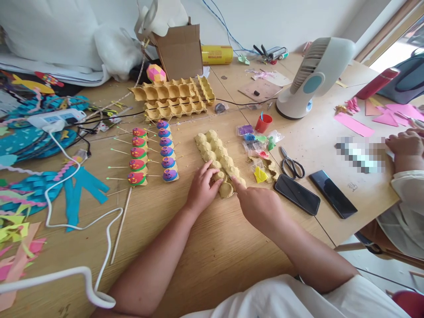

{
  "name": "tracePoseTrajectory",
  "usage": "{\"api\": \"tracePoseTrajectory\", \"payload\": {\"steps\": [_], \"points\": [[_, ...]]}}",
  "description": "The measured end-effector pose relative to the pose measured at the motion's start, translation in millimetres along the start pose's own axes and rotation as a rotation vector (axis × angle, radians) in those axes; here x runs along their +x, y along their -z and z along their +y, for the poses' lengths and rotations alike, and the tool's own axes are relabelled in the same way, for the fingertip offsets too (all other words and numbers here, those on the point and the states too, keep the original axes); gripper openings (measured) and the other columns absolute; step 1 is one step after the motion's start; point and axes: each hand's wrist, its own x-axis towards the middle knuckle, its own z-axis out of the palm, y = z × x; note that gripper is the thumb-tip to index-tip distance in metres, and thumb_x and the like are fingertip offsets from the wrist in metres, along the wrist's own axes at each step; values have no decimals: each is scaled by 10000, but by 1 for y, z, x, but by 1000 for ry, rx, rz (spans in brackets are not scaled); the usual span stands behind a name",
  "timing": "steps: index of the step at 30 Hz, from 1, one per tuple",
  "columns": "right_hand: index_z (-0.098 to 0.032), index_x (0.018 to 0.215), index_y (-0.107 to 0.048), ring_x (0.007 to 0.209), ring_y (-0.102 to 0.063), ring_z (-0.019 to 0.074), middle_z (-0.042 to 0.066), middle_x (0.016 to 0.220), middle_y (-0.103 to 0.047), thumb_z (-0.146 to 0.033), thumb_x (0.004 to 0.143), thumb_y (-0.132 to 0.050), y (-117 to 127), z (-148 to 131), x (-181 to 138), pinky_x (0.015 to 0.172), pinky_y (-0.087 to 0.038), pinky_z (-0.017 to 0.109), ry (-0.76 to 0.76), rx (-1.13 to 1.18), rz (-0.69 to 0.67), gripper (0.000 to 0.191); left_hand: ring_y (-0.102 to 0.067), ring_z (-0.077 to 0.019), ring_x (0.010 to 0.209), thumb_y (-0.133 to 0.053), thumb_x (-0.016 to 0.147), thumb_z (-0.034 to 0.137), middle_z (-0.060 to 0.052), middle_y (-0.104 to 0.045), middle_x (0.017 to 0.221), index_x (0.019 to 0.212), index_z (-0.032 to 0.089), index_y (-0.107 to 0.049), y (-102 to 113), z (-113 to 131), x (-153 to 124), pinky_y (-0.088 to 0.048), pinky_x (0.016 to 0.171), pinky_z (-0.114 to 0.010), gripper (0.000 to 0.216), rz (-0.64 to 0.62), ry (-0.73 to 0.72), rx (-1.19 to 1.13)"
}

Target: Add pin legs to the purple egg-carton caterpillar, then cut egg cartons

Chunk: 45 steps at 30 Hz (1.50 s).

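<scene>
A beige egg carton piece point(217, 152) lies bumps up on the table, with two rows of cups running away from me. My left hand point(202, 187) grips its near left side, thumb and fingers around a cup. Over the near right edge, my right hand point(256, 198) presses its index finger down between cups. Its other fingers are curled under, and whatever they hold is hidden. To the left stand two painted cup strips: a red and green caterpillar point(137, 159) with pins sticking out, and a purple and blue caterpillar point(168, 152).
Scissors point(291, 163), a black phone point(297, 194), a second phone point(333, 194), clay packets point(260, 173) and a red cup point(263, 123) lie right. A fan point(313, 79) stands behind; more egg cartons point(175, 95) lie at the back. A white cable point(111, 229) crosses left. Another person's hand point(406, 148) is far right.
</scene>
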Motion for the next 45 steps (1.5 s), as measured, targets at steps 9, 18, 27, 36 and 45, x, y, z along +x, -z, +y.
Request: {"api": "tracePoseTrajectory", "payload": {"steps": [9,18,27,36,45], "points": [[-199,1631,-237,786,-749,236,107,950,-781,-263,1057,-303,1,-3,10,603,-469,271,-29,50,74,582,-472,-293,1439,-628,946,341,-120,-473,1569,1168,232,-638,1,2,0,-358,1223,-530,247,-22,46,-28],[-141,1611,-295,815,-761,218,147,945,-776,-157,1012,-345,0,-6,10,620,-469,246,-11,35,50,601,-470,-290,1442,-638,941,338,-123,-480,1562,1159,232,-642,-1,0,0,-368,1218,-526,242,-5,33,-22],[-148,1628,-249,821,-769,236,162,982,-780,-79,926,-417,5,-18,21,607,-514,281,15,35,15,725,-473,-294,1444,-635,949,359,-122,-480,1564,1149,233,-640,-1,0,1,-379,1214,-520,236,-8,35,-23],[-165,1628,-248,828,-775,251,161,976,-783,-110,943,-418,3,-17,27,616,-538,297,1,51,15,708,-485,-292,1433,-633,951,351,-124,-484,1557,1152,229,-641,-1,-1,0,-378,1214,-516,236,-11,38,-7],[-151,1620,-274,837,-777,265,167,961,-785,-103,932,-429,5,-14,29,616,-541,301,10,45,32,707,-478,-289,1441,-631,952,319,-132,-482,1558,1164,223,-631,-2,0,0,-378,1217,-503,233,-5,21,4]]}}
